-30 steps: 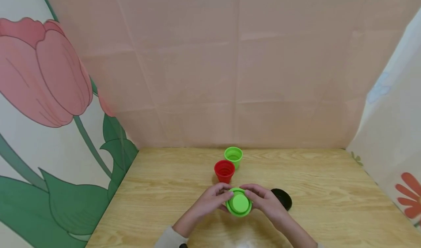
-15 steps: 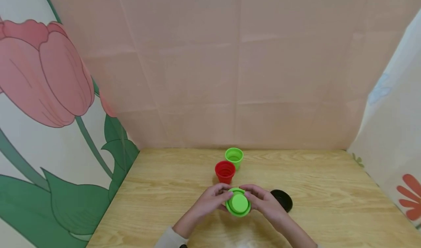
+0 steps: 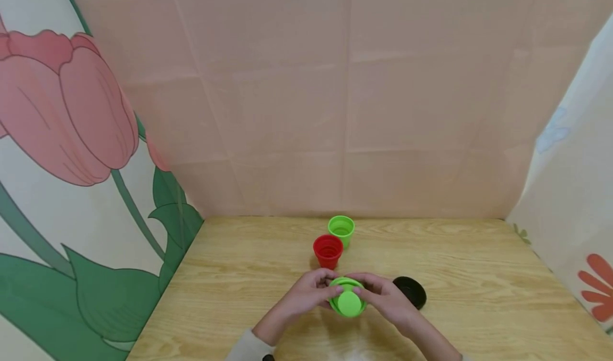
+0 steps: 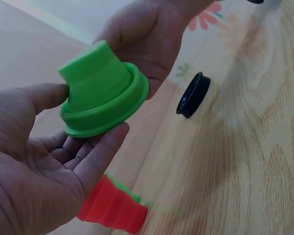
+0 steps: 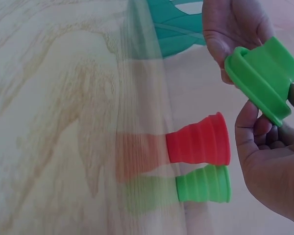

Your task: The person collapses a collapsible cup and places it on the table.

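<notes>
In the head view, my left hand (image 3: 306,293) and my right hand (image 3: 389,300) grip a green collapsible cup (image 3: 349,303) from both sides, above the table. Its base faces me. In the left wrist view the narrow end of this cup (image 4: 95,81) stands out from the wider folded rim, so it looks partly extended and lopsided. My thumbs press on its side, while the fingers curl under the rim. Just beyond the hands stands an extended red collapsible cup (image 3: 328,250), with another green collapsible cup (image 3: 341,229) behind it, both upright and mouth up.
A round, shallow black piece (image 3: 409,292), like a lid or a collapsed cup, lies on the wooden table (image 3: 230,276) beside my right hand. A plain pinkish-brown sheet (image 3: 287,111) hangs behind the table. Flower-printed panels border both sides.
The held cup has tilted, and its base has moved outward toward me from the rim. My thumbs have slid inward and down over it. The cups on the table stay put.
</notes>
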Demonstrator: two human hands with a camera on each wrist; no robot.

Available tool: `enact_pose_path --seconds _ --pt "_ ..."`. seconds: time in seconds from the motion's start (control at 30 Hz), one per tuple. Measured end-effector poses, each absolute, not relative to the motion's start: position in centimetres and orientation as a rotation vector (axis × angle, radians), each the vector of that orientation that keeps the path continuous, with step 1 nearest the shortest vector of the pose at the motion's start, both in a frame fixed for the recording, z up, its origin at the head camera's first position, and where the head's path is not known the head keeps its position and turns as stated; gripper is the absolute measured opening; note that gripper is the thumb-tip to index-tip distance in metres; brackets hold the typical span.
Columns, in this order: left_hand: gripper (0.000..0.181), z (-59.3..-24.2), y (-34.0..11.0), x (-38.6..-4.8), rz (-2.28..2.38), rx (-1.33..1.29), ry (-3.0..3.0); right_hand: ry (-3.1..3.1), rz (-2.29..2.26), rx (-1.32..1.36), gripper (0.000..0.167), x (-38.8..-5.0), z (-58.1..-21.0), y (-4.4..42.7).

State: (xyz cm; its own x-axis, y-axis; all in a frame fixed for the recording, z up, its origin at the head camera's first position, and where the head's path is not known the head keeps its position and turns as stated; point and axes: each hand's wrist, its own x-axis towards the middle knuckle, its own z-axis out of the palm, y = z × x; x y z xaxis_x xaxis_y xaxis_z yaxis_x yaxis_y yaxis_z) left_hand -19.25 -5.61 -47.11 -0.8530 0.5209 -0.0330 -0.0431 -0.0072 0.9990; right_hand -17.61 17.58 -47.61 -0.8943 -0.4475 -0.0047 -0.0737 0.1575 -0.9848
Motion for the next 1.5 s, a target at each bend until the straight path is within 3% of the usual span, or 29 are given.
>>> enact_pose_path --seconds 0.7,1.0,1.23,1.5 --pt "0.024 -47.4 -5.0 -19.3 1.913 0.536 2.093 2.370 -1.838 -0.659 0.031 -17.3 -48.1 17.0" --pt "0.035 -47.1 -5.0 -19.3 2.052 0.544 1.896 2.392 -2.031 -0.534 0.031 -17.6 -47.8 16.8" --pt "0.036 -46.9 -4.8 -19.0 2.098 0.566 1.896 2.151 -2.100 -0.265 0.041 -17.5 -47.9 17.0" --pt "0.030 -46.4 -4.7 -18.8 2.237 0.432 2.027 1.534 -2.188 -0.691 0.052 -17.8 -47.7 17.7"
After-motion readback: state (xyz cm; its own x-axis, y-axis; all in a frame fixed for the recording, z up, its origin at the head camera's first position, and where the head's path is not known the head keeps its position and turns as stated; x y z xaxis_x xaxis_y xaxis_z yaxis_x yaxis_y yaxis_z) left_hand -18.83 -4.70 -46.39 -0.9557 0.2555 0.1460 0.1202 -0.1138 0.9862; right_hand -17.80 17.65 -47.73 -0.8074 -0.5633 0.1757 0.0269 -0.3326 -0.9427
